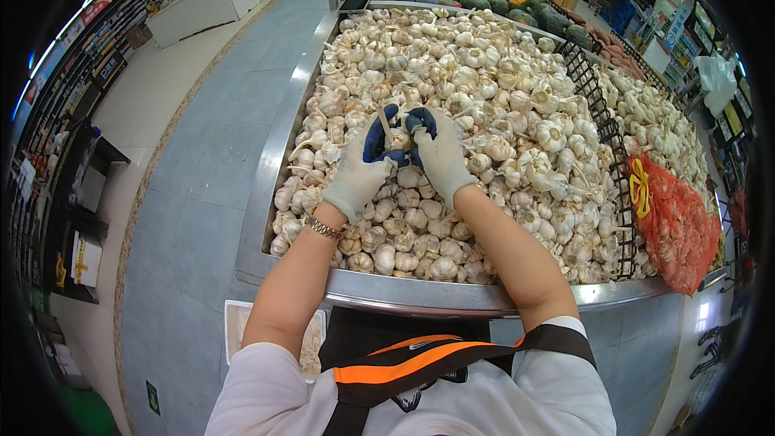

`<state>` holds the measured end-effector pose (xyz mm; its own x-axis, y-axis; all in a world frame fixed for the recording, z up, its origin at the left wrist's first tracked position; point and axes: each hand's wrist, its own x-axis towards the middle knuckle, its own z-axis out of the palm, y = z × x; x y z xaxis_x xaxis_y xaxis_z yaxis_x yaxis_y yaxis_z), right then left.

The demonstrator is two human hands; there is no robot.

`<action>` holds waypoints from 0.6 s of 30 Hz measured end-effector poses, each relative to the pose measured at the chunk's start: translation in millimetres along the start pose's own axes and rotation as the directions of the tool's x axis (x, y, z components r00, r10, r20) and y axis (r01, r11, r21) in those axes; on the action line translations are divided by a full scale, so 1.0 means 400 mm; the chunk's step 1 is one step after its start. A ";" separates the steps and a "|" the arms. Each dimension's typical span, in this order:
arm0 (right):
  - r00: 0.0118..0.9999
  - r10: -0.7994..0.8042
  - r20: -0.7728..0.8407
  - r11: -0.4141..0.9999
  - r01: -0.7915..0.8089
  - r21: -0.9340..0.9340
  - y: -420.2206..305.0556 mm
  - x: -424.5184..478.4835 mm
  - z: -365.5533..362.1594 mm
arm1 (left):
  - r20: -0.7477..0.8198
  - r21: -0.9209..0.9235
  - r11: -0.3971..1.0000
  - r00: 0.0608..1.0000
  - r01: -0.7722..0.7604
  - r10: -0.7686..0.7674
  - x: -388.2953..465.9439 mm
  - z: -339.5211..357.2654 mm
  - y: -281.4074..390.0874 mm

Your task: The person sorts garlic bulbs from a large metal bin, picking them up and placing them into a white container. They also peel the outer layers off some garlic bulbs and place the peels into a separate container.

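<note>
Both of my hands wear pale knit gloves with dark blue coated fingers and meet over a metal-edged bin (284,133) heaped with loose garlic bulbs (472,109). My left hand (369,157) is curled around a garlic bulb (398,139) with a long dry stem that points up between thumb and fingers. Close against the bulb's other side, my right hand (437,142) has its fingers bent inward; whether they grip part of it is hidden. A metal watch circles my left wrist.
A black plastic grid divider (596,103) separates more garlic at right, where a red mesh bag (678,224) lies. A phone (355,2) rests on the far left corner. Pumpkins (475,0) lie behind. Below the near rim stands a white box (236,327).
</note>
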<state>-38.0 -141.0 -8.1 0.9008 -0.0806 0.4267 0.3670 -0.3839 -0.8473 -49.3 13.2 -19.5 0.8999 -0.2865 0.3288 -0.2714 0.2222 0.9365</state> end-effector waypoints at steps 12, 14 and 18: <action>0.953 0.217 0.211 0.900 -0.279 0.336 0.011 0.018 -0.017 | -0.078 -0.035 0.999 0.997 0.002 -0.004 0.001 -0.015 0.033; 0.913 0.250 0.323 0.848 -0.367 0.382 0.002 0.020 -0.019 | -0.081 -0.018 1.000 0.997 0.002 -0.003 0.006 -0.022 0.030; 0.820 0.342 0.459 0.632 -0.562 0.534 -0.005 0.028 -0.022 | -0.080 0.074 0.996 0.996 0.045 -0.039 0.008 -0.025 0.049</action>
<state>-30.7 -149.2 1.2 0.9708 0.2247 -0.0844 -0.1501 0.2938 -0.9440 -48.4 26.0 -1.5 0.9343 -0.2191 0.2811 -0.2551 0.1396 0.9568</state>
